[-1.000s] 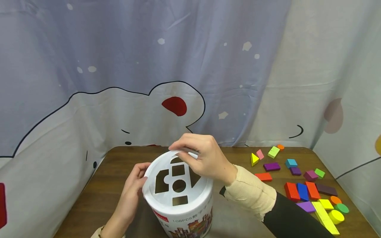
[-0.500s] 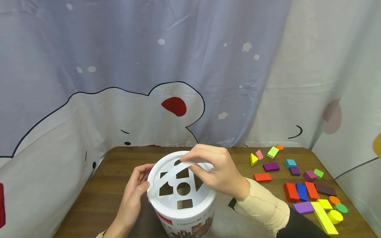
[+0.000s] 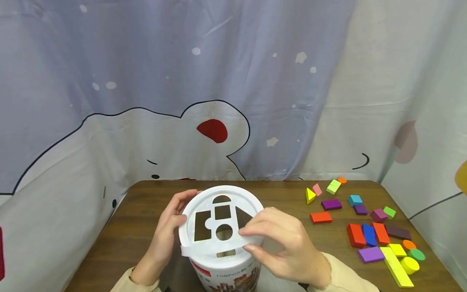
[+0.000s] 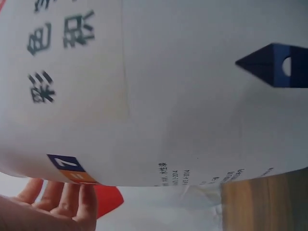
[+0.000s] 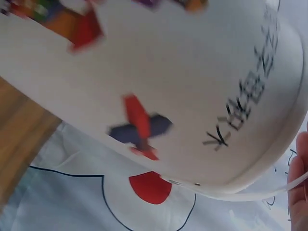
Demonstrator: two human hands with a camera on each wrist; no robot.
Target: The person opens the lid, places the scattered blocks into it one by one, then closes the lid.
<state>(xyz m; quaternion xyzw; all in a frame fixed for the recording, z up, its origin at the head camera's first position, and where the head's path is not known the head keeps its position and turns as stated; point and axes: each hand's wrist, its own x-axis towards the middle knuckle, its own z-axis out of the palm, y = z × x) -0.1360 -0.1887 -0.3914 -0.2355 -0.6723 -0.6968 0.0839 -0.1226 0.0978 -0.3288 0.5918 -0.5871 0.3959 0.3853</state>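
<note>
A white bucket (image 3: 233, 265) with printed sides and a white lid (image 3: 237, 190) stands at the table's front middle. Several shaped holes pierce the lid. My left hand (image 3: 166, 239) holds the bucket's left side, its thumb at the lid's edge; in the left wrist view its fingers (image 4: 67, 202) show beneath the bucket wall. A flat white handle (image 3: 215, 246) crosses the near part of the lid, partly over a rectangular hole. Between thumb and fingers, my right hand (image 3: 284, 245) pinches this handle near its right end. The right wrist view shows the handle (image 5: 269, 195) running to the fingers.
Coloured blocks lie spread on the right of the brown table (image 3: 142, 215), among them a red block (image 3: 321, 217), a long yellow-green block (image 3: 397, 267) and a yellow cylinder (image 3: 410, 265). A patterned curtain (image 3: 164, 61) hangs behind the table.
My right hand has swung the handle from the lid's far side over the top to the near side. The left hand stays at the bucket, which has shifted slightly right.
</note>
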